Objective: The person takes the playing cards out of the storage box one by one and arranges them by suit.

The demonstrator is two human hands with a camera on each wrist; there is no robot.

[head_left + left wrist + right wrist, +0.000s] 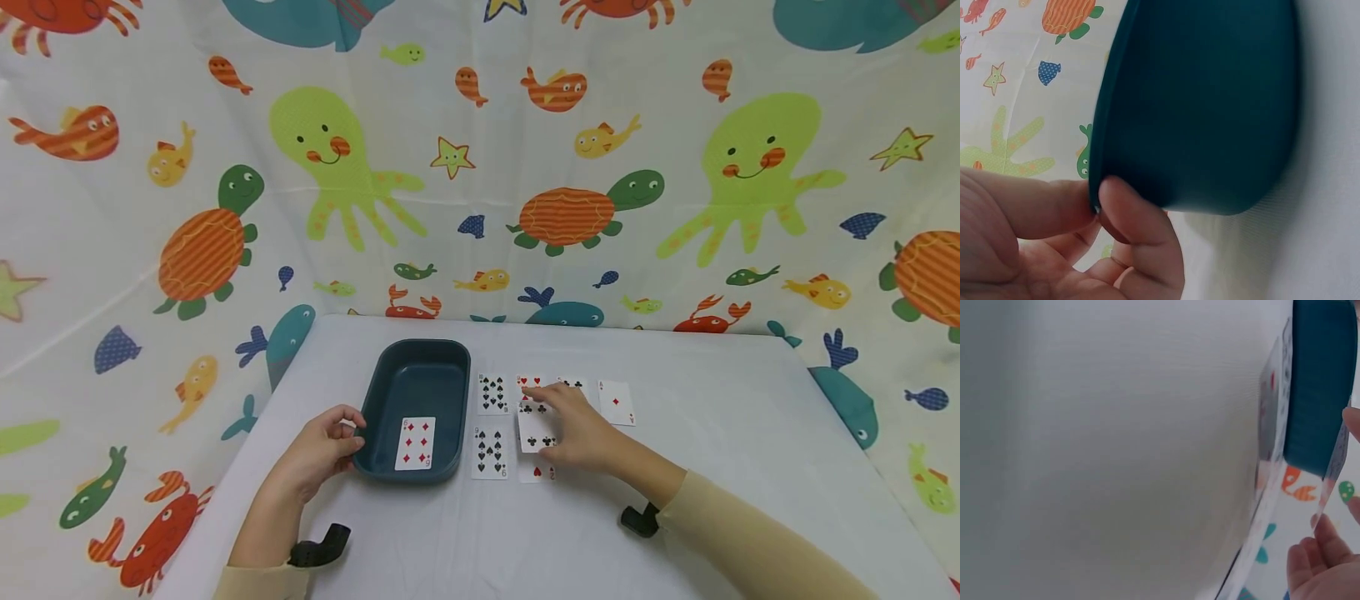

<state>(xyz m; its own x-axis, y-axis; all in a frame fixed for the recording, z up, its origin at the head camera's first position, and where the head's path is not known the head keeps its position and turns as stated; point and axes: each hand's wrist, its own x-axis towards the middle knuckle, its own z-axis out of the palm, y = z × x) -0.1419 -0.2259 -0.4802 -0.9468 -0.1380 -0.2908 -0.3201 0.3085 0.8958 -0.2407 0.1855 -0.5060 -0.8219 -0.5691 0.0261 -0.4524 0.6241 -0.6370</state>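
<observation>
A dark teal tray [450, 367] stands on the white table with a six of diamonds [415, 443] lying inside it. My left hand [330, 442] grips the tray's left rim; in the left wrist view the thumb and fingers [1124, 209] pinch the rim of the tray [1210, 106]. To the right of the tray my right hand [573, 429] holds a clubs card [534, 429] lifted off the rows of cards. In the right wrist view this card [1335, 459] shows edge-on between my fingertips [1319, 540], with the tray [1322, 381] beyond it.
Face-up cards lie right of the tray: two spades cards [492, 393] [489, 452], hearts cards [529, 382] [536, 473], a part-hidden card [576, 383] and an ace of diamonds [616, 402]. A sea-animal curtain [570, 208] encloses the table [712, 433] on three sides.
</observation>
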